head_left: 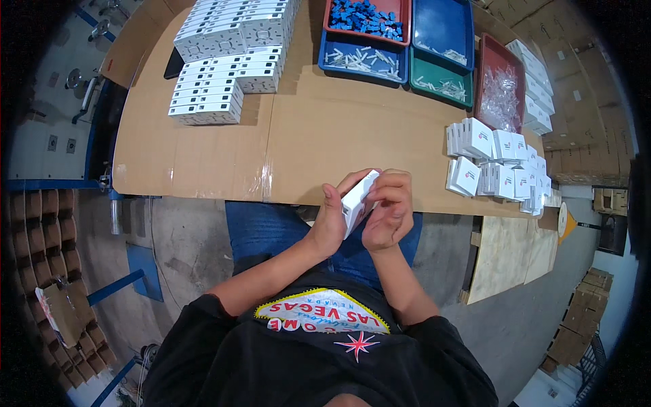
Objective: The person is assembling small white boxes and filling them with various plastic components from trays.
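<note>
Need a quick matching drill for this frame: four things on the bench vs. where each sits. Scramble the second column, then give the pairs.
Things:
1. small white box
2. red tray of blue parts
3. stacks of white housings
4. pile of small white cartons

Places:
A. far left of the table
B. between the left hand and right hand
C. right edge of the table
D. far side of the table, centre

Pairs: 1-B, 2-D, 3-A, 4-C
</note>
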`<state>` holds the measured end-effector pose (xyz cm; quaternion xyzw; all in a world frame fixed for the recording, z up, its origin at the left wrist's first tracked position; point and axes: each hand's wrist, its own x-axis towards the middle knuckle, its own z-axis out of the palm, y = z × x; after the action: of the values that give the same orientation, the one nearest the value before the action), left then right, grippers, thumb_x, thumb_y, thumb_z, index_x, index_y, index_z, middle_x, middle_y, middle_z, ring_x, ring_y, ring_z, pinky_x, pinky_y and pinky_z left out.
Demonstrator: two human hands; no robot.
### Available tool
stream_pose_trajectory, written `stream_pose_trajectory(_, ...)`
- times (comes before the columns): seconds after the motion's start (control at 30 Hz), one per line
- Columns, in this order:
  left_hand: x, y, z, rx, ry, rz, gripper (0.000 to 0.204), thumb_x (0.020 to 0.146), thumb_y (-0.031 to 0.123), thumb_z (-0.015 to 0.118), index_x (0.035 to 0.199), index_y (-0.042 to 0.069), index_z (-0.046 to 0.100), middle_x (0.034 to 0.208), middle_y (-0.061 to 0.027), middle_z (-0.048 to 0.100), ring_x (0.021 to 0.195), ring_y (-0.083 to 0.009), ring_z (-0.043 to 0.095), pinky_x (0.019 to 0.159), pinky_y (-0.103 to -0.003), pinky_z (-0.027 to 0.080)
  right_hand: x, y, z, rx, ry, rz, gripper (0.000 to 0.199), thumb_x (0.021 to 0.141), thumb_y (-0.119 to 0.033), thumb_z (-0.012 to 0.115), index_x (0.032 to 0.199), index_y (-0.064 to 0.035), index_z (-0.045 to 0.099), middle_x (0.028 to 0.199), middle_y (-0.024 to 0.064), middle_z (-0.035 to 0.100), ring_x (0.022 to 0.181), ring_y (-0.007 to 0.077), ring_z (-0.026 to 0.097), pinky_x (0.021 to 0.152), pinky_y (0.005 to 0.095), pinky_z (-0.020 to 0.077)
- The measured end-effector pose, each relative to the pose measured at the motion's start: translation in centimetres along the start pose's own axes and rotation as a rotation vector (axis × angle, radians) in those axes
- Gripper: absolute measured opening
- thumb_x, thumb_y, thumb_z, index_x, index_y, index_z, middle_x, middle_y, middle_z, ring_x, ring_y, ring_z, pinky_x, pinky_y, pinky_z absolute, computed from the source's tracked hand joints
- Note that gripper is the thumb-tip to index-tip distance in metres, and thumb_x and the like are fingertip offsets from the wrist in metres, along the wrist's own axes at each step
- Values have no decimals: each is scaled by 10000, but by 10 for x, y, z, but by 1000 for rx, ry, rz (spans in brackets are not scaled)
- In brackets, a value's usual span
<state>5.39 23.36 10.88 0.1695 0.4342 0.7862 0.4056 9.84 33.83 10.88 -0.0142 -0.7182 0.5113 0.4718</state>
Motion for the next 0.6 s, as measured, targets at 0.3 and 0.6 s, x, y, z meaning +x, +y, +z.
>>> stream_pose_trajectory(0.3,3,0,-1,142,18,-31,1268,763,999,82,1483,27,462,1232,-41,599,1014,-126,549,829,-246,439,2,-2,-4,28,144,11,427,1102,-355,373,911,-18,554,908,147,566,858,236,541,799,363,457)
stream_pose_trajectory(0.6,4,-1,-9,262,-33,158,1161,867,900,77,1476,-13,455,1376,-116,518,1235,-199,522,1030,-308,398,3,1,-8,89,288,39,367,1108,-332,353,966,-31,508,949,149,543,897,243,533,819,373,458)
